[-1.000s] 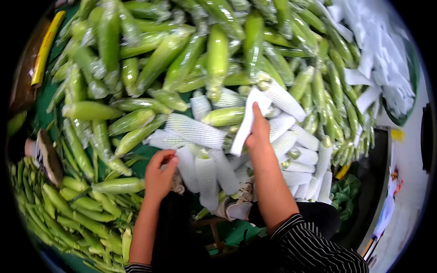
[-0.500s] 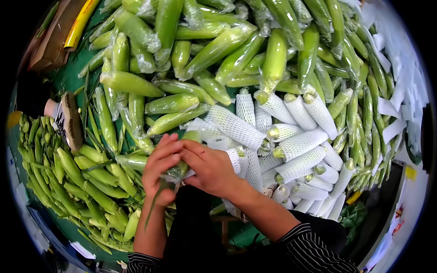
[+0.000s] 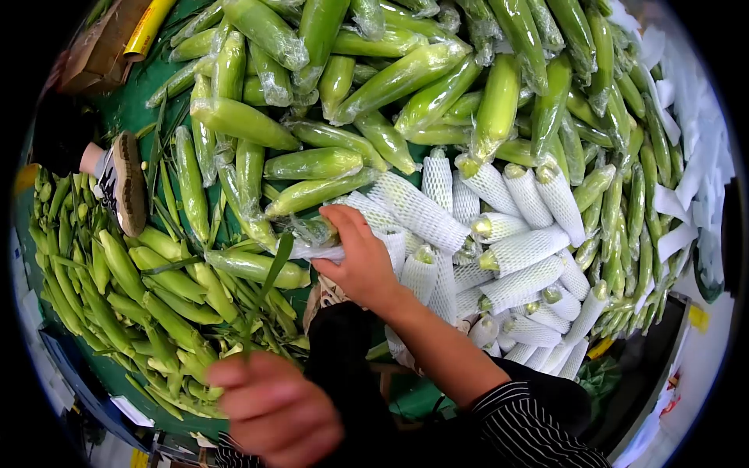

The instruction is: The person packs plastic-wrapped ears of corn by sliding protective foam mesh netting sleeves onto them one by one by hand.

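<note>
A produce-packing area: long green corn ears in clear plastic film (image 3: 402,84) heap beyond the hands (image 3: 363,261), white foam-mesh-sleeved ears (image 3: 521,251) to their right.

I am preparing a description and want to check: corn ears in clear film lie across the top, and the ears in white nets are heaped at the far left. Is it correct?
One place is wrong: the head view shows the ears in white nets heaped right of centre, beside the right hand. The corn ears in clear film do lie across the top.
</note>
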{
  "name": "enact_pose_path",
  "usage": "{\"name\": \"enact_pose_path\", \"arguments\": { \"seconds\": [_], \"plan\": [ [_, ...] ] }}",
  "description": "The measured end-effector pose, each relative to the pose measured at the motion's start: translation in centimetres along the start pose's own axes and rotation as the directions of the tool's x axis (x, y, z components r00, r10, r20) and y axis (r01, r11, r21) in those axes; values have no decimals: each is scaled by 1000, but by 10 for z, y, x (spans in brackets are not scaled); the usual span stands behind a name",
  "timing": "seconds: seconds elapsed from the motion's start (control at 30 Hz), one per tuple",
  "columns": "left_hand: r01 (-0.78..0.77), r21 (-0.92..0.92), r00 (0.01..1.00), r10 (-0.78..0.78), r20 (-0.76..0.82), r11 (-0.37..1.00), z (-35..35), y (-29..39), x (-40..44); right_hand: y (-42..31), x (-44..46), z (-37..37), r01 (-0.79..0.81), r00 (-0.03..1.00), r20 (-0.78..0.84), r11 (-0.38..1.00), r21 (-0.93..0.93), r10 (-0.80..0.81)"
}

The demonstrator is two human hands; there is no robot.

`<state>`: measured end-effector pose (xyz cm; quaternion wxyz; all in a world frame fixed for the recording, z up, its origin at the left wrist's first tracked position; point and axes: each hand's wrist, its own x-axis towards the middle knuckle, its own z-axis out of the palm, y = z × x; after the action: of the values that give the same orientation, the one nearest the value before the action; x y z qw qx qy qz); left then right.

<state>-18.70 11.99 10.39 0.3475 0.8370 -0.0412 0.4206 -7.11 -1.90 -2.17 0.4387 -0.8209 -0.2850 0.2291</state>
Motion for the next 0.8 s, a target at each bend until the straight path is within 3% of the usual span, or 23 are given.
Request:
{"name": "enact_pose_path", "arguments": {
  "seconds": [0.03, 0.07, 0.1, 0.2, 0.23, 0.27, 0.33, 0.37, 0.4, 0.43, 0.5, 0.53, 0.57, 0.6, 0.63, 0.67, 0.7, 0.73, 0.8],
  "plan": [
    [-3, -53, 966, 16, 257, 999, 2, 7, 11, 1, 0, 2, 15, 1000, -12, 1000, -14, -15],
    [209, 127, 915, -240, 325, 970, 21, 0, 24, 1, -1, 4, 24, 999, -27, 999, -25, -25],
    [367, 335, 796, -479, 370, 868, 40, -7, 36, 2, -3, 1, 87, 996, -27, 996, -9, -87],
    [535, 114, 693, -512, 507, 837, 84, -64, -3, 25, -22, 13, 145, 975, 183, 984, -104, -125],
    [605, 12, 676, -521, 521, 796, 89, -79, -22, 10, -30, 5, -120, 960, 239, 984, -128, 148],
    [662, -91, 662, -524, 535, 744, 93, -90, -35, 4, -34, -10, -96, 970, 213, 989, -112, 118],
    [673, -280, 733, -563, 382, 685, 101, -98, -48, 0, -42, -45, -51, 986, 151, 995, -85, 64],
    [660, -371, 750, -591, 295, 653, 105, -100, -55, 0, -44, -57, -273, 962, 34, 947, 167, 272],
    [660, -379, 751, -585, 307, 649, 112, -101, -65, 0, -46, -66, -432, 872, -27, 794, 427, 489],
    [659, -389, 752, -575, 322, 644, 120, -100, -73, 1, -49, -72, -503, 726, -25, 556, 661, 687],
    [627, -369, 778, -524, 346, 686, 131, -96, -80, 17, -45, -77, -448, 797, -197, 777, 442, 571],
    [667, -373, 745, -566, 353, 645, 134, -92, -80, 25, -41, -81, -411, 827, -271, 858, 308, 493],
    [706, -372, 708, -608, 361, 602, 135, -85, -80, 28, -39, -85, -438, 858, -183, 869, 229, 480],
    [748, -365, 663, -652, 367, 555, 134, -80, -80, 22, -37, -82, -396, 874, -149, 856, 332, 462],
    [806, -433, 576, -702, 418, 404, 133, -74, -70, 9, -31, -76, -350, 893, -112, 830, 434, 436],
    [776, -391, 629, -647, 432, 494, 132, -73, -65, 2, -27, -71, -304, 912, -75, 788, 535, 403],
    [734, -348, 677, -585, 447, 584, 131, -75, -59, 6, -26, -69, -224, 968, -15, 886, 405, 251],
    [677, -306, 719, -515, 466, 669, 131, -78, -55, 10, -25, -64, -197, 975, 14, 841, 504, 220],
    [696, -333, 715, -566, 411, 637, 132, -79, -56, 14, -26, -60, -221, 974, 124, 660, 718, 191]
  ]
}}
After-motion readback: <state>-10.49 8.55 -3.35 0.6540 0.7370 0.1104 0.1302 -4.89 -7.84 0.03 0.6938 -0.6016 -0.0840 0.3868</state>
